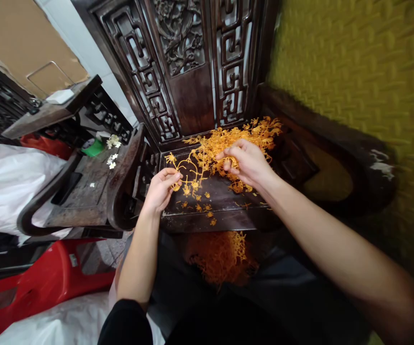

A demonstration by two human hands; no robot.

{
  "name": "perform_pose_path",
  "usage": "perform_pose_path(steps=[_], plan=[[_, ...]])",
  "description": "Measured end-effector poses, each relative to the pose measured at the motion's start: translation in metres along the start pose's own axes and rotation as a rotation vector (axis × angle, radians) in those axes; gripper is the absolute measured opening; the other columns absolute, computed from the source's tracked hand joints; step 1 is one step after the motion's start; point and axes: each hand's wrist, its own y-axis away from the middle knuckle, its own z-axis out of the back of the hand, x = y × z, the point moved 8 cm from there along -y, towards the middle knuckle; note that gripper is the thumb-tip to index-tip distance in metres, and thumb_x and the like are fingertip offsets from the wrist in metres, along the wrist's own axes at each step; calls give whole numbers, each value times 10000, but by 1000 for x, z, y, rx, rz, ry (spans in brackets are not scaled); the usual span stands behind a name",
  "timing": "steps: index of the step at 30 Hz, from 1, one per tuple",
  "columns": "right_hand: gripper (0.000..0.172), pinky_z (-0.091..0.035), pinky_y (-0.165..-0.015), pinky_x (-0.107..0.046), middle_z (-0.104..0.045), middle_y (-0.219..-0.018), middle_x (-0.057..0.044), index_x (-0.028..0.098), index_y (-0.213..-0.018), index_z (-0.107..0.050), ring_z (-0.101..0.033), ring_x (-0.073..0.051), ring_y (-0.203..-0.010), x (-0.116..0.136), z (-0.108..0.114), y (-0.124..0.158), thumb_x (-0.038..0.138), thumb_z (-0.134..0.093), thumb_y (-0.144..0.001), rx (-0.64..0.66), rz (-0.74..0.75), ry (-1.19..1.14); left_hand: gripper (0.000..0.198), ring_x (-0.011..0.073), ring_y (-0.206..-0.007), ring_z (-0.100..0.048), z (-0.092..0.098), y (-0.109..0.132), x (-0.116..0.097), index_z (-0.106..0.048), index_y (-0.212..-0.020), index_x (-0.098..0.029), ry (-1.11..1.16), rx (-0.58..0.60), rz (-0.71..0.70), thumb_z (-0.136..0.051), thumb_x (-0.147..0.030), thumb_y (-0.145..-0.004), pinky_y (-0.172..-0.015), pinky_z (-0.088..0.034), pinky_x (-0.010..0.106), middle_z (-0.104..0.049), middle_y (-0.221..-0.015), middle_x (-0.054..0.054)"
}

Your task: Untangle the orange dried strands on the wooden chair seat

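My left hand (160,189) pinches the edge of an orange branching plastic frame (188,165), thin curved stems with small claw-shaped pieces at their ends. Over the heap of orange plastic pieces (242,134) is my right hand (247,162), its fingers curled round some orange pieces; exactly how many is hidden. Several loose small orange pieces (207,208) lie on the dark wooden seat (224,191) between and below my hands. Another tangle of orange stems (221,256) sits lower down, below the seat's front edge, close to my lap.
A carved wooden chair back (195,105) rises behind the heap. At left are a wooden side table (80,206) with a green roll (93,147) and white pieces (112,160), a red plastic chair (48,278) and white sacks (8,182). A yellow textured surface (358,72) borders the right.
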Motion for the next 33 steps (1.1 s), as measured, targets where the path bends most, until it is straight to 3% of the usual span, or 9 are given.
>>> perform_pose_path(steps=[4,9,12,17,19,22,27,30,33], plan=[[291,-281,-410,-224,-498,-580,62,217,-1117,-660,-387,-78,-422,14,-10,11,401,-682,-892,147,192,231,296,70,-581,-589,-9,3,0,-724,-831,-122,-189,35,-65,-900,-296,-669,-538,-420,177,-676,-700,12],[221,-488,-755,-334,-699,-841,-32,183,-960,-733,-615,-160,-762,-1,-49,31,388,-700,-885,312,368,646,277,101,-612,-604,-38,10,6,-743,-820,-143,-369,161,-80,-898,-312,-664,-601,-459,219,-688,-701,8],[290,-478,-752,-324,-678,-814,-31,182,-822,-647,-611,-157,-768,13,-37,19,447,-631,-939,116,477,604,239,95,-592,-588,-48,15,7,-738,-789,-147,-390,223,-45,-888,-291,-673,-582,-444,216,-683,-682,4],[388,-302,-466,-240,-620,-762,-16,224,-937,-546,-478,-67,-461,56,42,-9,556,-374,-1039,-305,467,149,233,77,-538,-580,-33,10,-1,-720,-755,-134,-244,135,-39,-897,-254,-663,-535,-430,198,-691,-661,13],[323,-288,-428,-242,-688,-849,-44,214,-982,-578,-480,-65,-430,57,41,-7,515,-467,-1019,-190,410,154,278,82,-581,-621,-22,4,-8,-712,-804,-140,-109,33,-99,-909,-277,-663,-571,-465,195,-713,-713,19],[298,-444,-493,-293,-754,-923,-65,198,-1132,-692,-561,-109,-480,31,-1,15,417,-563,-976,184,294,439,360,98,-663,-679,-19,-3,-10,-686,-836,-143,3,-14,-131,-942,-280,-623,-650,-517,204,-734,-789,28],[341,-523,-953,-409,-759,-1179,-103,205,-1161,-764,-704,-242,-1029,-4,-50,41,424,-670,-918,361,435,793,424,99,-682,-690,-28,-1,-7,-652,-834,-145,23,-29,-146,-966,-277,-582,-671,-525,207,-714,-786,10],[279,-502,-842,-362,-760,-931,-82,183,-885,-754,-678,-214,-866,-3,-45,35,405,-605,-965,309,514,874,406,91,-610,-646,-27,3,-11,-626,-783,-146,3,-23,-156,-956,-281,-589,-611,-495,213,-679,-705,-1],[341,-430,-690,-333,-656,-725,-61,182,-720,-633,-574,-183,-693,26,-4,20,386,-560,-983,-15,582,885,382,58,-515,-536,-10,3,-23,-585,-710,-155,66,-78,-231,-932,-250,-583,-563,-450,221,-611,-611,-32]])
